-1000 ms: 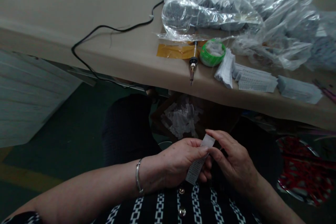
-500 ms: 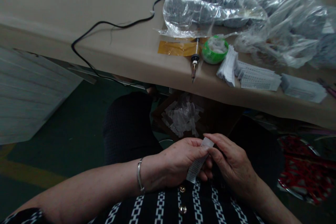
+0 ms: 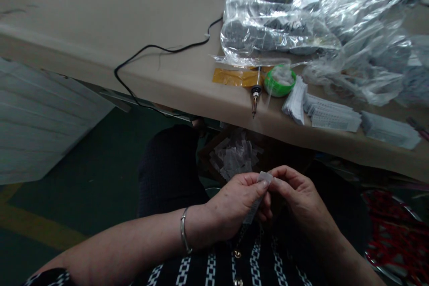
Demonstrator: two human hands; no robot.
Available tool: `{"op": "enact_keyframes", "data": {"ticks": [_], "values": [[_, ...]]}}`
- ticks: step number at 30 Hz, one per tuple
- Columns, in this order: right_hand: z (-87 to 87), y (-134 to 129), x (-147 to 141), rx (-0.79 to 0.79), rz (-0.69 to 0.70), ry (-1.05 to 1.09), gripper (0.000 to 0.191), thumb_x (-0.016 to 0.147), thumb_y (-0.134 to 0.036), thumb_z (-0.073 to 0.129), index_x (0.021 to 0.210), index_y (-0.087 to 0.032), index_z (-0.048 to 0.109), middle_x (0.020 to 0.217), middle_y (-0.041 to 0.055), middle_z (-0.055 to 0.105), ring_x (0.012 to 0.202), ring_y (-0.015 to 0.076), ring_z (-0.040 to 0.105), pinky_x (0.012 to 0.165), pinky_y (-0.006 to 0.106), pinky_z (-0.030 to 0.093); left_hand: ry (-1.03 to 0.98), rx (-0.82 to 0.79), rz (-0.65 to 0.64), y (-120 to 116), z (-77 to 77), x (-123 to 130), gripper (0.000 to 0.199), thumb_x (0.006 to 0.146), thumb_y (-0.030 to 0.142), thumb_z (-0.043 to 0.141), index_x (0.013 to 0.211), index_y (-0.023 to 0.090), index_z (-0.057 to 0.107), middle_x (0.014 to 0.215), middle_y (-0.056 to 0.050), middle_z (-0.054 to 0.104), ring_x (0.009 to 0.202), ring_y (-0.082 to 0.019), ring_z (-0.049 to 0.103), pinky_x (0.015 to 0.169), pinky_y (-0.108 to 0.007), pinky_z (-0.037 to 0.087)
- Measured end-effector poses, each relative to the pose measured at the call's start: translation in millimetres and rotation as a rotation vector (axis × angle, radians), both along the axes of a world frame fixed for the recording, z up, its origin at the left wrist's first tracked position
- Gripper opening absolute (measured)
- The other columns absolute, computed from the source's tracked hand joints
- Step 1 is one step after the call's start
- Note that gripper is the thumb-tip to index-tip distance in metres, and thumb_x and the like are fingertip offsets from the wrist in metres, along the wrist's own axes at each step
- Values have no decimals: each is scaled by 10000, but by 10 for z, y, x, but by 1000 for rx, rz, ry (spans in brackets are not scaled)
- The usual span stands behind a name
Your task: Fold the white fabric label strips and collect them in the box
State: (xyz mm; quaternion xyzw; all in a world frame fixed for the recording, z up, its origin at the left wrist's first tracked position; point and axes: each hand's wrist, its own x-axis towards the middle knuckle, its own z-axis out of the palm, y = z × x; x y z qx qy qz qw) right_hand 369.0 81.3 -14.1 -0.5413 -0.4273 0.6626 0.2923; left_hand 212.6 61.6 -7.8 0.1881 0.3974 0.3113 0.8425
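Note:
Between my two hands is a small white printed label point(image 3: 265, 176). My left hand point(image 3: 234, 203) is closed on it, thumb on top, with the lower end of the strip hanging below the fingers. The thumb and forefinger of my right hand point(image 3: 300, 194) pinch together at the label's right edge near its top. Past my hands, a box point(image 3: 210, 161) under the table edge contains a loose heap of similar white strips point(image 3: 234, 156).
On the table point(image 3: 167, 69) lie a soldering-iron-like tool point(image 3: 256, 94), its tip over the edge, a black cord point(image 3: 161, 47), brown tape point(image 3: 234, 77), a green tub point(image 3: 279, 87), stacked labels point(image 3: 335, 115) and clear plastic bags point(image 3: 281, 31). Red items point(image 3: 395, 232) sit at lower right.
My right fingers have drawn in to a pinch at the label's edge. The label's hanging end shows less. The view has shifted, so the table things appear lower and further right.

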Motion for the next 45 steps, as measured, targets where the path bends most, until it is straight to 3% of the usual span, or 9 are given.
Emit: {"op": "enact_keyframes", "data": {"ticks": [8, 14, 21, 27, 33, 45], "values": [[-25, 118, -198, -69, -15, 149, 255, 718, -375, 740, 750, -180, 580, 508, -43, 602, 405, 97, 548, 431, 202, 453, 75, 136, 41, 68, -34, -77, 301, 842, 383, 502, 649, 153, 512, 567, -1, 515, 514, -93, 471, 542, -229, 357], [-76, 281, -280, 55, 19, 169, 202, 753, -347, 709, 723, -192, 584, 529, -46, 571, 428, 94, 527, 442, 210, 440, 151, 256, 75, 190, -107, -152, 335, 849, 427, 506, 661, 151, 527, 589, 2, 521, 553, -101, 490, 568, -233, 376], [55, 605, -399, 396, 8, 1, 153, 734, -294, 691, 661, -183, 615, 707, -14, 575, 662, 103, 527, 619, 204, 442, 519, 664, 157, 469, -80, -322, 176, 866, 269, 521, 830, 144, 640, 727, 1, 603, 682, -111, 521, 639, -221, 401], [42, 794, -480, 442, 0, -99, 132, 751, -296, 660, 720, -180, 606, 677, -35, 551, 602, 85, 473, 560, 194, 393, 795, 912, 223, 706, -14, -448, 166, 877, 236, 520, 863, 151, 662, 786, -19, 671, 723, -119, 590, 691, -218, 426], [52, 879, -551, 520, -23, -183, 140, 748, -301, 645, 716, -174, 594, 621, -43, 540, 552, 84, 453, 514, 199, 372, 939, 1005, 212, 847, -34, -482, 192, 891, 238, 491, 827, 159, 654, 742, -16, 665, 677, -116, 588, 654, -218, 423], [56, 917, -591, 683, -47, -309, 88, 768, -242, 592, 706, -180, 583, 605, -44, 533, 550, 88, 456, 515, 202, 369, 980, 1085, 274, 907, -60, -496, 194, 887, 214, 491, 812, 162, 663, 745, -19, 668, 679, -116, 590, 659, -219, 431]]}}
